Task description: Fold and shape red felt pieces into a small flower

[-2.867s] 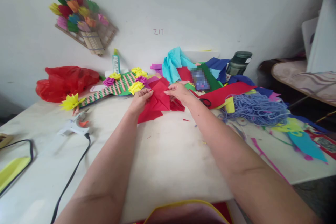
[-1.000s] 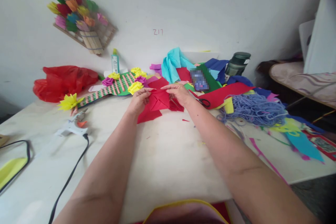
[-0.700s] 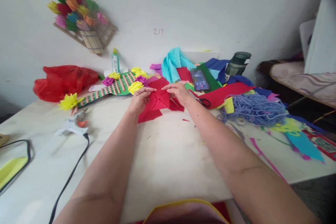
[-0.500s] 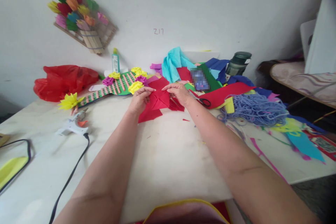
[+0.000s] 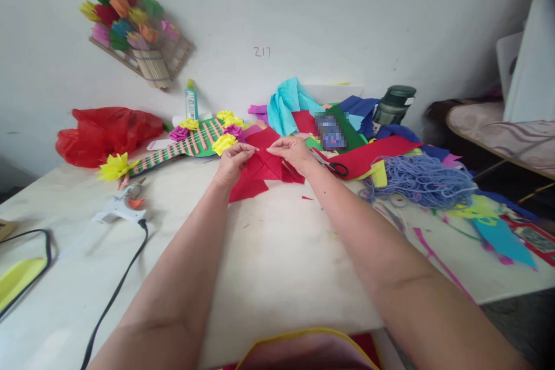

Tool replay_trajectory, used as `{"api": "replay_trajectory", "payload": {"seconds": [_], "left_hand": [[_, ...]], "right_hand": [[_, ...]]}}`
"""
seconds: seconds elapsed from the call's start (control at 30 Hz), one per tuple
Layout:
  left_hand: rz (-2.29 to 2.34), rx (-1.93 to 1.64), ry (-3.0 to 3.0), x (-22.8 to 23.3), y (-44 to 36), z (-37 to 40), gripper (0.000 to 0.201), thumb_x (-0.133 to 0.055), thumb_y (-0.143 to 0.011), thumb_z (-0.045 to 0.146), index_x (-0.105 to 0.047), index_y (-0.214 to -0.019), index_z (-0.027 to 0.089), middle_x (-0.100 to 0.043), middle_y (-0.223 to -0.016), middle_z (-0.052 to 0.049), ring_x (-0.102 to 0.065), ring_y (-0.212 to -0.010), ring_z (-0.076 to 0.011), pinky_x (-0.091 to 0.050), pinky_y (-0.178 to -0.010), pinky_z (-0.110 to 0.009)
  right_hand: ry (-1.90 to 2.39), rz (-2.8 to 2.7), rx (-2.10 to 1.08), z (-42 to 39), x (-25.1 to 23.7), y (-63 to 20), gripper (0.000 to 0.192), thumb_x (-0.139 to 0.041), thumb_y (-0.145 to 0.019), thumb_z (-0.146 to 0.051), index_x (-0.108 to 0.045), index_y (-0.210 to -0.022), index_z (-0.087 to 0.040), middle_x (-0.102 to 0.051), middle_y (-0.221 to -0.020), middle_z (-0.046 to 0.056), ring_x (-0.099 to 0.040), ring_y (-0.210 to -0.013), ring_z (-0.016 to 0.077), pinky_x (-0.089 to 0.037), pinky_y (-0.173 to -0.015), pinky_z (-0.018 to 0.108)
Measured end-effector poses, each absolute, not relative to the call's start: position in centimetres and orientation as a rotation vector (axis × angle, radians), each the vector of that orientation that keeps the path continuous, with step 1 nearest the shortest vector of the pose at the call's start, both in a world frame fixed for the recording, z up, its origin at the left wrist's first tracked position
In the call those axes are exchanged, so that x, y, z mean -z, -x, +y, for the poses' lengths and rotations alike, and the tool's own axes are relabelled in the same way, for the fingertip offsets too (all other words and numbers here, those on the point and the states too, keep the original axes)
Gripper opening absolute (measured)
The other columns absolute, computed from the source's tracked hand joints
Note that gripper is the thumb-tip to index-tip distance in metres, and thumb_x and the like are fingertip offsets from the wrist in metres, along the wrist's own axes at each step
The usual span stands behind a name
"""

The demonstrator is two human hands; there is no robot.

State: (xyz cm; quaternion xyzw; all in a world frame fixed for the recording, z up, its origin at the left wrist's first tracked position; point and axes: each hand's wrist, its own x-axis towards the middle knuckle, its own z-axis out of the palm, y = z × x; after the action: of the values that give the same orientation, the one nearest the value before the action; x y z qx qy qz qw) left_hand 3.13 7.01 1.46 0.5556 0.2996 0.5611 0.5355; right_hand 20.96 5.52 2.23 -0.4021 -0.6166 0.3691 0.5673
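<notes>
Red paper, thin and creased, is what both hands are working: the red sheet [image 5: 260,169] is lying far out on the pale tabletop [image 5: 277,254], just in front of the heap of coloured scraps [image 5: 347,127]. The left hand [image 5: 230,162] is pinching its upper edge from the left with thumb and forefinger closed tight on it, and the right hand [image 5: 295,153] is pinching the same edge from the right, the fingertips of the two hands almost meeting. The sheet looks nearly weightless and limp between its folds, so it seems likely to crumple or tear if pulled hard; the firmest place to take it is probably along a crease or a folded corner, where the layers are doubling up. Right of the sheet, black-handled scissors [image 5: 336,167] are lying beside the right wrist, and well left of it a white glue gun [image 5: 117,208] is resting with its cord trailing off.
</notes>
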Motion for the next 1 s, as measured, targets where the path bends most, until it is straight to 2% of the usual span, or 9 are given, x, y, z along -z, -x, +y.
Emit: {"api": "replay_trajectory", "payload": {"seconds": [0.1,0.23,0.37,0.53,0.7,0.9,1.0], "left_hand": [[0.697,-1.356,-1.340,-1.4,-3.2,7.0,0.019,-0.073,-0.056,0.021,-0.066,-0.073,0.016,-0.055,-0.056,0.003,-0.042,-0.046,-0.0055,-0.032,-0.047,-0.019],[0.681,-1.339,-1.391,-1.2,-3.2,7.1,0.029,-0.073,-0.058,0.020,-0.068,-0.087,0.018,-0.041,-0.046,0.007,-0.037,-0.043,-0.0054,-0.033,-0.048,-0.019],[0.721,-1.312,-1.428,-1.5,-3.1,6.9,0.037,-0.074,-0.059,0.020,-0.067,-0.096,0.019,-0.045,-0.051,0.005,-0.043,-0.047,-0.0076,-0.038,-0.051,-0.021],[0.738,-1.283,-1.464,-2.0,-3.0,6.5,0.043,-0.078,-0.058,0.024,-0.066,-0.100,0.022,-0.047,-0.054,0.004,-0.049,-0.052,-0.0096,-0.039,-0.051,-0.020],[0.731,-1.249,-1.533,-2.0,-2.8,6.7,0.046,-0.078,-0.059,0.024,-0.066,-0.103,0.020,-0.042,-0.050,0.006,-0.041,-0.047,-0.0075,-0.034,-0.047,-0.020],[0.746,-1.203,-1.502,-1.5,-2.7,7.2,0.031,-0.074,-0.060,0.023,-0.069,-0.089,0.014,-0.038,-0.046,0.007,-0.032,-0.041,-0.0042,-0.027,-0.042,-0.019],[0.779,-1.205,-1.447,-1.6,-2.9,7.1,0.027,-0.073,-0.063,0.028,-0.069,-0.085,0.014,-0.048,-0.050,0.004,-0.036,-0.041,-0.0041,-0.026,-0.040,-0.019]], "right_hand": [[0.940,-1.422,-0.907,5.3,-2.5,-20.8,0.017,-0.072,-0.060,-0.026,-0.066,-0.072,-0.016,-0.064,-0.069,-0.001,-0.055,-0.066,0.0097,-0.045,-0.069,0.025],[0.921,-1.383,-0.981,4.9,-2.8,-20.7,0.028,-0.071,-0.060,-0.021,-0.067,-0.087,-0.016,-0.065,-0.072,-0.002,-0.057,-0.068,0.0095,-0.047,-0.070,0.025],[0.976,-1.377,-0.998,5.3,-2.5,-20.8,0.025,-0.071,-0.061,-0.018,-0.068,-0.085,-0.016,-0.066,-0.072,0.000,-0.059,-0.069,0.0099,-0.048,-0.070,0.025],[1.063,-1.350,-1.096,6.0,-1.9,-21.1,0.013,-0.069,-0.064,-0.019,-0.066,-0.076,-0.015,-0.061,-0.057,-0.002,-0.054,-0.050,0.0091,-0.045,-0.051,0.023],[1.066,-1.292,-1.142,6.1,-1.9,-21.3,0.011,-0.072,-0.061,-0.019,-0.062,-0.065,-0.016,-0.057,-0.052,-0.004,-0.051,-0.047,0.0085,-0.044,-0.049,0.023],[1.078,-1.341,-1.064,6.4,-1.6,-21.4,0.014,-0.074,-0.057,-0.021,-0.063,-0.064,-0.015,-0.057,-0.053,-0.004,-0.050,-0.050,0.0082,-0.044,-0.053,0.023],[1.093,-1.382,-1.018,6.5,-1.5,-21.4,0.014,-0.074,-0.057,-0.022,-0.063,-0.064,-0.015,-0.058,-0.055,-0.004,-0.050,-0.051,0.0077,-0.043,-0.054,0.023]]}}
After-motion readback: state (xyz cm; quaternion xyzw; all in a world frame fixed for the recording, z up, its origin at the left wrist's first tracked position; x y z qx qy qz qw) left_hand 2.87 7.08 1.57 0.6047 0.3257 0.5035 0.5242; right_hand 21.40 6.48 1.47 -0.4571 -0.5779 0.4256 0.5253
